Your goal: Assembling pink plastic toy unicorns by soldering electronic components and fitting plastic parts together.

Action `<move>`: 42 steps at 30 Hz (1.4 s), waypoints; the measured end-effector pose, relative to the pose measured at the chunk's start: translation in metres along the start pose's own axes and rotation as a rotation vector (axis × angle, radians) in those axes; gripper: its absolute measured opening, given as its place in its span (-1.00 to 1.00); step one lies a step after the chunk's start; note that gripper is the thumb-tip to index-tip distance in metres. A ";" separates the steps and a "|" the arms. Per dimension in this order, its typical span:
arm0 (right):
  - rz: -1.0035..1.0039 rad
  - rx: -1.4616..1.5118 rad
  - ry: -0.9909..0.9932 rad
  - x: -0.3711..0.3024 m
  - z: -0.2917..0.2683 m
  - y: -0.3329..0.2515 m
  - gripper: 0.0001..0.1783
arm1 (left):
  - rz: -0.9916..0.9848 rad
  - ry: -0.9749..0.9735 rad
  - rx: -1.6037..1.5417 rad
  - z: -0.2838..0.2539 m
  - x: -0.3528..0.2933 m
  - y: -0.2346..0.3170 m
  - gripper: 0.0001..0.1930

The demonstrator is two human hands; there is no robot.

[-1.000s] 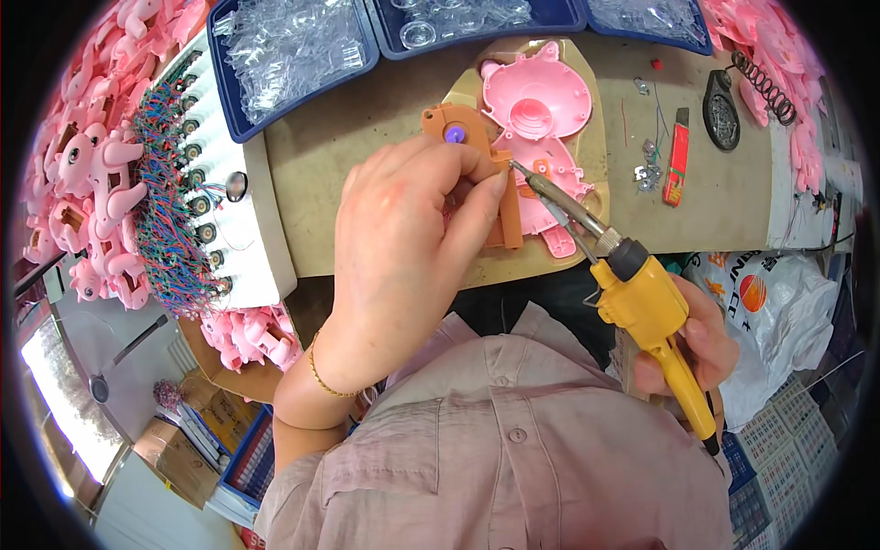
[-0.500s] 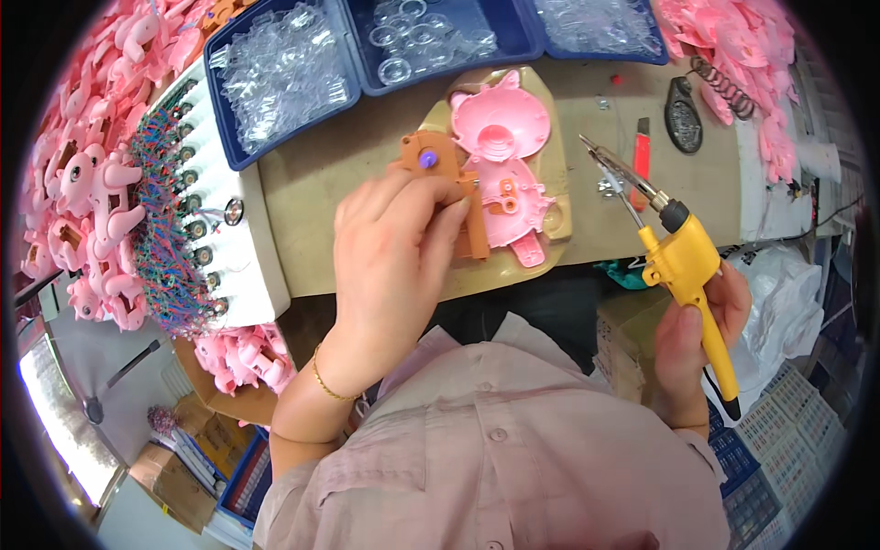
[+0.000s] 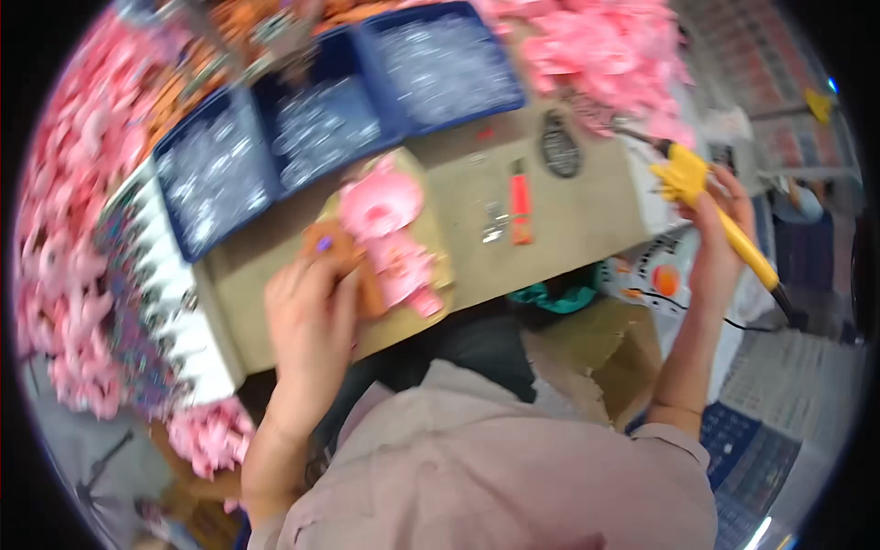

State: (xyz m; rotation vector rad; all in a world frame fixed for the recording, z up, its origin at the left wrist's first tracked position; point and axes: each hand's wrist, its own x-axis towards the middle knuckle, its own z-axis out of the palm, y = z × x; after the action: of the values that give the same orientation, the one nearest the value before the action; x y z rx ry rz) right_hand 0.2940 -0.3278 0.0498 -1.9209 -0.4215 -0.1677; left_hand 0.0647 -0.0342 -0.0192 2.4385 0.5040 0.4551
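My right hand (image 3: 720, 211) is wrapped around the yellow handle of a soldering gun (image 3: 683, 176), held out at the far right. Its metal tip points left, close to a coil spring (image 3: 588, 112) at the table's back right. My left hand (image 3: 307, 302) pinches a brown plastic part (image 3: 368, 291) that carries a purple knob (image 3: 324, 244); its fingertips are partly hidden. Right beside that part lies a pink pig-shaped shell (image 3: 403, 266), with a round pink shell half (image 3: 380, 200) behind it. All of these rest on a yellowish tray (image 3: 440, 261). Motion blurs the picture.
Blue bins (image 3: 266, 151) of clear plastic pieces stand at the back. Behind and left lie heaps of pink parts (image 3: 69, 247). A white rack (image 3: 197, 353) of wired components borders the left. A red cutter knife (image 3: 521, 202) and black oval dish (image 3: 560, 145) lie on the table.
My right hand has carried the soldering gun rightward and away from me, toward the coil spring. My left hand stays on the brown part. The whole view has turned and shifted.
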 end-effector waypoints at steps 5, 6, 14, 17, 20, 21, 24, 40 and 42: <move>-0.088 0.122 -0.001 -0.039 0.013 0.007 -0.51 | -0.012 0.006 -0.086 0.006 0.009 0.005 -0.94; -0.094 0.158 -0.052 -0.052 0.020 0.011 -0.50 | -0.029 0.008 -0.085 0.006 0.007 0.005 -0.94; -0.162 0.357 -0.674 -0.103 0.074 0.000 -0.32 | -0.066 0.035 -0.125 0.009 -0.001 -0.006 -0.93; -0.292 0.399 -0.748 -0.096 0.086 0.002 -0.30 | -0.018 0.037 -0.036 0.010 0.000 -0.004 -0.93; -0.244 0.159 -0.674 -0.102 0.090 0.000 -0.25 | -0.038 0.012 -0.053 0.011 -0.001 -0.004 -0.89; -0.088 0.095 -0.709 -0.104 0.094 -0.001 -0.21 | -0.029 0.023 -0.049 0.011 -0.003 -0.005 -0.86; -0.240 0.271 -0.647 -0.110 0.141 0.009 -0.40 | -0.008 0.060 -0.061 0.013 -0.005 -0.002 -0.76; -0.540 0.170 -0.475 -0.117 0.202 -0.001 -0.63 | 0.067 0.133 0.010 0.019 -0.012 -0.010 -0.46; -0.436 0.114 -0.568 -0.118 0.200 0.000 -0.78 | 0.063 0.124 0.017 0.019 -0.010 -0.011 -0.47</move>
State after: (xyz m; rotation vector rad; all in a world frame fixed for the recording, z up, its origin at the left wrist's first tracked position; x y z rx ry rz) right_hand 0.1685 -0.1688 -0.0633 -1.7203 -1.2042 0.1254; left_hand 0.0611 -0.0396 -0.0422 2.4582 0.4851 0.6344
